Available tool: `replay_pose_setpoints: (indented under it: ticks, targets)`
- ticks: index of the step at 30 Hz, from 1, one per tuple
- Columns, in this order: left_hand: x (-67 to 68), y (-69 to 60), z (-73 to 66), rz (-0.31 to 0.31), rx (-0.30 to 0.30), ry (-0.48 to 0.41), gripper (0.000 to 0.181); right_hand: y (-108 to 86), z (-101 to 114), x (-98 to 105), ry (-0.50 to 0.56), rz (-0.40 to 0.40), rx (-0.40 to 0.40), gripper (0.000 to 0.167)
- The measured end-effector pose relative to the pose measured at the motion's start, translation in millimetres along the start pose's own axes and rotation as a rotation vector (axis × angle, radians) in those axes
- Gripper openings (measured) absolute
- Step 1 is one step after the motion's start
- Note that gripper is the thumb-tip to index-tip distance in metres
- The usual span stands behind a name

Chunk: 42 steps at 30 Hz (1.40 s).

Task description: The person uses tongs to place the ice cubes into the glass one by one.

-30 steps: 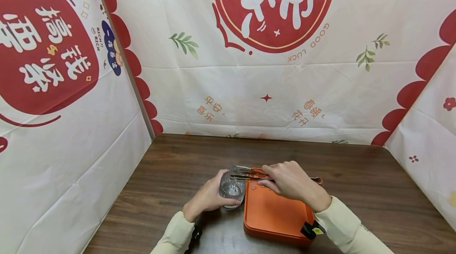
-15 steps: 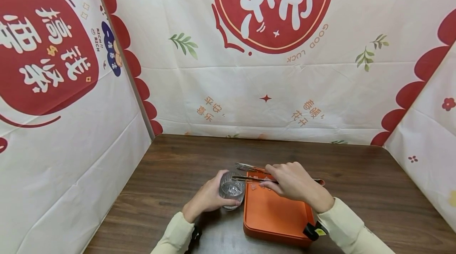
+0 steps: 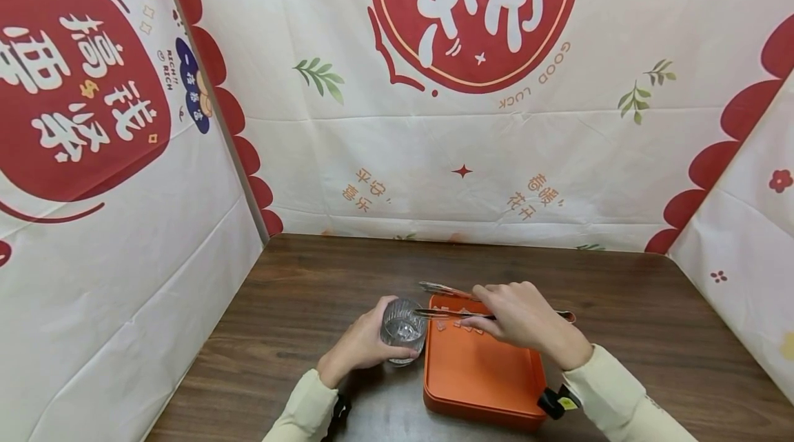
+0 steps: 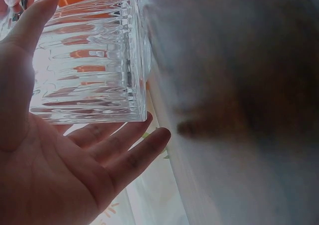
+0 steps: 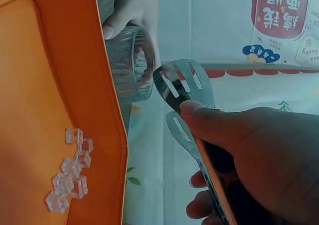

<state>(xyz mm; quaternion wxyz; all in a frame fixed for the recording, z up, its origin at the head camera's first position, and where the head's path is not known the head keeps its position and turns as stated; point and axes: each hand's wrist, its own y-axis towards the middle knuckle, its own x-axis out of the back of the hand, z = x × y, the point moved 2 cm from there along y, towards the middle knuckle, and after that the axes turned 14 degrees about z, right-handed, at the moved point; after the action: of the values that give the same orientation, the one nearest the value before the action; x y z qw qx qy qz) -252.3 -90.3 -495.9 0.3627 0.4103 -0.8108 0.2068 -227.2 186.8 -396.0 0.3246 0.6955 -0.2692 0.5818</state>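
Note:
My left hand (image 3: 366,338) is curled round a ribbed clear glass (image 3: 403,326), which stands on the table against the left side of an orange tray (image 3: 484,373). In the left wrist view the glass (image 4: 94,60) rests between thumb and fingers. My right hand (image 3: 521,314) grips metal tongs (image 3: 449,314) above the tray's far left part. The slotted tips of the tongs (image 5: 192,83) are apart with nothing between them, beside the glass's rim. Several clear cubes (image 5: 70,170) lie in the tray.
The dark wooden table (image 3: 310,276) reaches back to a printed white cloth (image 3: 298,173), with more cloth at the left and right sides. A black strap piece with a yellow label (image 3: 558,402) is at my right wrist, near the tray's corner.
My right hand and the tongs have moved to the right, away from above the glass, and the tongs' tips have spread a little. The left hand and glass stay in place.

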Motion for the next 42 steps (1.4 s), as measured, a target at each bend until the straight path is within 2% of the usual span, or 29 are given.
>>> replay_pose_setpoints:
  ticks: [15,25,42]
  targets:
    - [-0.5,0.0,1.0,-0.002,0.001,-0.003,0.098,-7.9,-13,-8,0.043,0.093,-0.043,0.041]
    - [-0.6,0.2,1.5,-0.004,0.004,0.009,0.097,-7.7,-23,-19,0.032,0.145,-0.052,0.041]
    - [0.8,0.0,-0.2,0.004,0.015,-0.009,0.097,-2.6,-25,-39,0.061,0.278,-0.064,0.043]
